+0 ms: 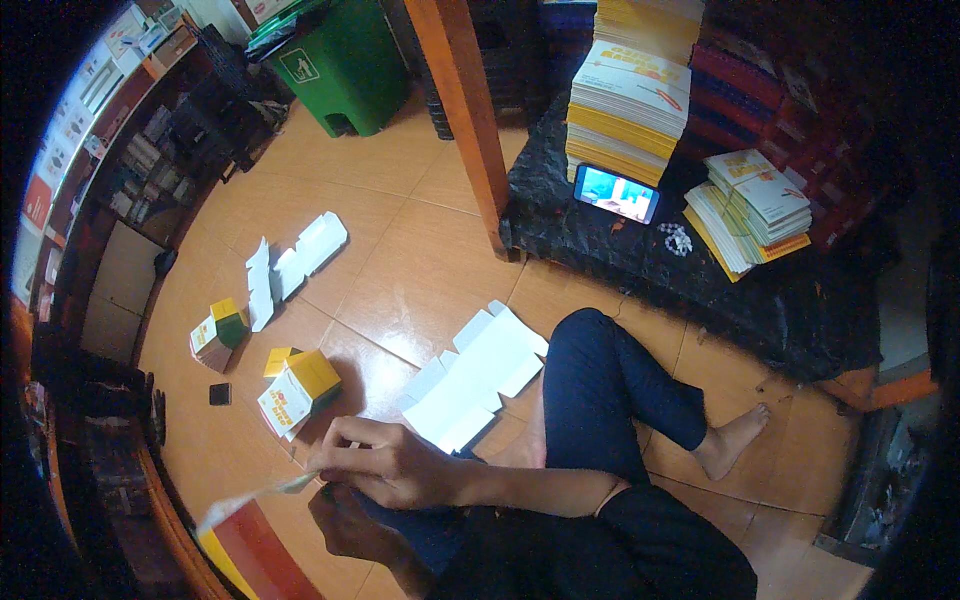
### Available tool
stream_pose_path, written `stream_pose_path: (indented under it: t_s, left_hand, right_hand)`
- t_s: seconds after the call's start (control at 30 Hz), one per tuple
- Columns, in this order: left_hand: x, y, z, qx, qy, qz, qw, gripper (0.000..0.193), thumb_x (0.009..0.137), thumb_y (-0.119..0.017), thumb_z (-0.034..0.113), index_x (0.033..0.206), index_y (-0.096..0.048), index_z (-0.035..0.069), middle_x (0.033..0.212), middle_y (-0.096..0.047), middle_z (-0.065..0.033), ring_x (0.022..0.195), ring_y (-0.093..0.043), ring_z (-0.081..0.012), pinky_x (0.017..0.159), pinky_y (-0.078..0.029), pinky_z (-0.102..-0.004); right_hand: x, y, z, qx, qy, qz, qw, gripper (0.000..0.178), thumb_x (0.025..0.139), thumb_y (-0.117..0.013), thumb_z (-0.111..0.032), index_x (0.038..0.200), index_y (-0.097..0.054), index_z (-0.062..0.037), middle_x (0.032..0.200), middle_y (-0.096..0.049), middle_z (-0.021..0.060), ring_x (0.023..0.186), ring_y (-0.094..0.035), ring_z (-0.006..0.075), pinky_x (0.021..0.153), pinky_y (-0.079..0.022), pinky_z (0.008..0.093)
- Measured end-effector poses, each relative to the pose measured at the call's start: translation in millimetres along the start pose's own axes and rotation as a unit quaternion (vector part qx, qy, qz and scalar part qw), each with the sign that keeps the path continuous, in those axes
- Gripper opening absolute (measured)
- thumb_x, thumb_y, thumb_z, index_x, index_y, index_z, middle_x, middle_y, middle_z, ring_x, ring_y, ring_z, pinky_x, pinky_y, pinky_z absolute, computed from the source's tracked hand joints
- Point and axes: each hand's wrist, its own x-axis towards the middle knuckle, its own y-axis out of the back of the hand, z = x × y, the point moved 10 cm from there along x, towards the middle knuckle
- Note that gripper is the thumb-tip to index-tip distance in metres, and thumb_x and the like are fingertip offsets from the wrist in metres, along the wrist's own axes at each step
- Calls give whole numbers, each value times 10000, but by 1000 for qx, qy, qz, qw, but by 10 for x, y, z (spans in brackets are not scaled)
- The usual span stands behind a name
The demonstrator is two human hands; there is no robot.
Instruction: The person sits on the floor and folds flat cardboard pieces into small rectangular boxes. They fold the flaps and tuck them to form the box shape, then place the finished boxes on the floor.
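Observation:
My right hand (385, 462) is closed in a pinch on a thin whitish strip (290, 485). That strip runs left toward a red and yellow sheet-like thing (262, 555) with a pale upper edge, blurred and cut off by the dark rim. Just below, in shadow, my left hand (350, 530) has its fingers curled; what they hold, if anything, is hidden. Beyond my hands sits a folded white and yellow box (290, 395) with a yellow piece behind it. Unfolded white carton blanks (475, 375) lie flat beside my bent leg.
More blanks (310, 250) and a smaller stack of printed cartons (212, 340) lie farther left, near a small black square (220, 394). Tall carton stacks (630, 110), a bundled pile (755, 205) and a lit phone (615, 193) occupy a dark low platform. A green bin (350, 70) stands behind.

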Motion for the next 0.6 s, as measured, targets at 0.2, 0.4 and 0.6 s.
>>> stream_pose_path:
  t_s: [0.2, 0.4, 0.6]
  left_hand:
    - [-50, 78, -110, -176, 0, 26, 984, 254, 979, -627, 153, 970, -640, -100, 941, -690, -130, 808, -615, -203, 726, -516, -346]
    - [7, -39, -569, -159, 89, -4, 983, 247, 978, -593, 126, 1017, -620, -117, 965, -673, -124, 861, -609, -198, 761, -498, -343]
    - [-41, 2, 29, -276, 36, -67, 958, 176, 984, -582, 81, 969, -623, -89, 922, -630, -66, 904, -571, -138, 783, -456, -281]
  right_hand:
    - [-14, -86, -111, -21, 50, -60, 997, 298, 803, -699, -18, 1099, -697, -48, 942, -605, 112, 851, -641, 281, 678, -527, 366]
    - [-96, -258, -101, -62, 85, -111, 988, 335, 803, -701, -40, 1137, -669, -29, 962, -618, 122, 860, -656, 286, 688, -555, 368]
    - [-74, -179, -87, -121, 102, -69, 985, 261, 808, -691, -52, 1058, -634, -3, 965, -620, 114, 849, -662, 281, 687, -563, 356]
